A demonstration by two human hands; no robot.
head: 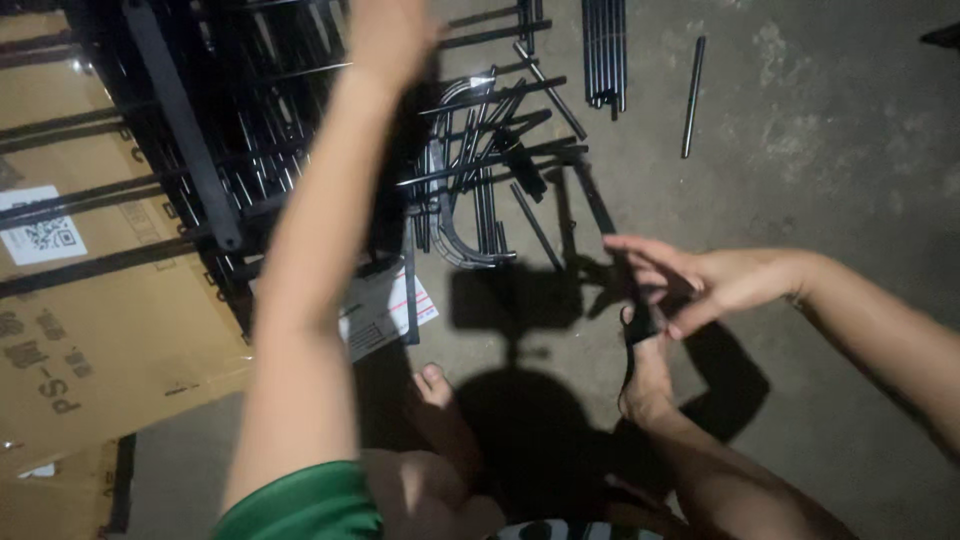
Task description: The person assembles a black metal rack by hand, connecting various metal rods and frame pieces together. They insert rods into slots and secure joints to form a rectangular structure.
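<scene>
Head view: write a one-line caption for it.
Right hand and co-worker's hand hold a black rod over concrete floor; left hand reaches toward a black frame.

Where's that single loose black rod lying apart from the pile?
In the head view, the loose black rod lies on the concrete floor at upper right, just right of the bundle of black rods.

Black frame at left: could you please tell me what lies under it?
Flat cardboard with a white label lies under the frame. An arm covers the frame's right side, hiding what lies beneath there.
</scene>
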